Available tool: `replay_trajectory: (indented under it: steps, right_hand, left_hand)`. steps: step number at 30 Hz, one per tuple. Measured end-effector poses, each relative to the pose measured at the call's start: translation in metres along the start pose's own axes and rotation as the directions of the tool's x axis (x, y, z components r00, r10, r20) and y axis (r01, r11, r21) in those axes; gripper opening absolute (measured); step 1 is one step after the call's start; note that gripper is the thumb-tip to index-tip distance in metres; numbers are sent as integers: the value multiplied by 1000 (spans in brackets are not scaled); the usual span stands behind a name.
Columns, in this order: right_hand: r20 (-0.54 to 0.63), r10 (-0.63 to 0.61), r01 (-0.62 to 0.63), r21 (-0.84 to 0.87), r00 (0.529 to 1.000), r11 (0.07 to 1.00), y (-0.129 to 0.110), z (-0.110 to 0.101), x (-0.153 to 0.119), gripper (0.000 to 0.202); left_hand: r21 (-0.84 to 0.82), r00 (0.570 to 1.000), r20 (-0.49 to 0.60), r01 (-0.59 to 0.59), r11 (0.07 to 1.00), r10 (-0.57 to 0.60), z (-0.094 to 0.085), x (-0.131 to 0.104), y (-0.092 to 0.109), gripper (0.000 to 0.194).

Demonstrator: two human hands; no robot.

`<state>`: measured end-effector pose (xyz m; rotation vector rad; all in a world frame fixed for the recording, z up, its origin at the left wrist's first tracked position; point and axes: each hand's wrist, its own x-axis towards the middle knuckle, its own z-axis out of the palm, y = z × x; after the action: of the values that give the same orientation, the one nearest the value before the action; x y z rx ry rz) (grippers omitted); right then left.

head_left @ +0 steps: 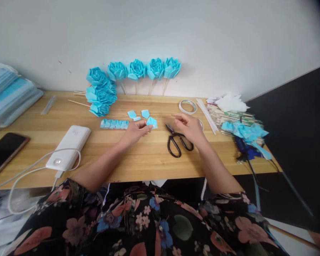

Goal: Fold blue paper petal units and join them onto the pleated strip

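My left hand (pixel 137 131) pinches a folded blue paper piece (pixel 152 122) between thumb and fingers. To the right of it, my right hand (pixel 188 126) hovers above black-handled scissors (pixel 174 144), its fingers slightly blurred; a thin, smeared shape near its fingertips cannot be made out. Two loose folded blue pieces (pixel 132 114) (pixel 145 113) and a smaller one (pixel 137 118) lie just behind my left hand. A row of folded blue pieces (pixel 114 124) lies to its left. Blue paper roses (pixel 136 69) on sticks lean against the wall.
More roses (pixel 100 94) lie at the back left. A power bank (pixel 69 147) with a cable and a phone (pixel 5 153) are on the left, near bagged masks (pixel 13 96). A tape roll (pixel 188 106), white strips (pixel 207 116) and blue scraps (pixel 244 131) are on the right.
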<state>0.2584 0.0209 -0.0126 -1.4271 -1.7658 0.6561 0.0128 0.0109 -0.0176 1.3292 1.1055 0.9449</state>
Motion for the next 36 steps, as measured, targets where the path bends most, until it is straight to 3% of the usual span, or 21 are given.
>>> replay_trajectory:
  steps: [5, 14, 19, 26, 29, 33, 36]
  right_hand:
    - [95, -97, 123, -323, 991, 939, 8, 7, -16, 21]
    - [30, -152, 150, -436, 988, 887, 10, 30, -15, 18]
    - [16, -146, 141, -380, 989, 914, 13, 30, -12, 17]
    - [-3, 54, -54, -177, 999, 983, 19, 29, -4, 16]
    - [-17, 83, -84, -98, 996, 992, 21, 27, -4, 16]
    - [-10, 28, -27, 60, 1000, 998, 7, 22, -6, 19]
    - [-82, -130, 133, 25, 988, 991, -18, 16, -3, 20]
  left_hand:
    - [36, 1000, 10, -13, 999, 13, 1, -2, -1, 29]
    - [37, 1000, 2, -17, 999, 17, 2, 2, -9, 31]
    - [51, 1000, -5, -3, 999, 4, 4, 0, -8, 31]
    - [32, 1000, -6, 18, 999, -18, 4, 0, -5, 31]
    - [20, 1000, 2, 27, 999, -27, 5, -1, -5, 32]
    - [-5, 999, 15, 42, 999, -42, 4, -2, -4, 34]
    - [-25, 998, 20, 63, 998, -62, 4, -2, -2, 34]
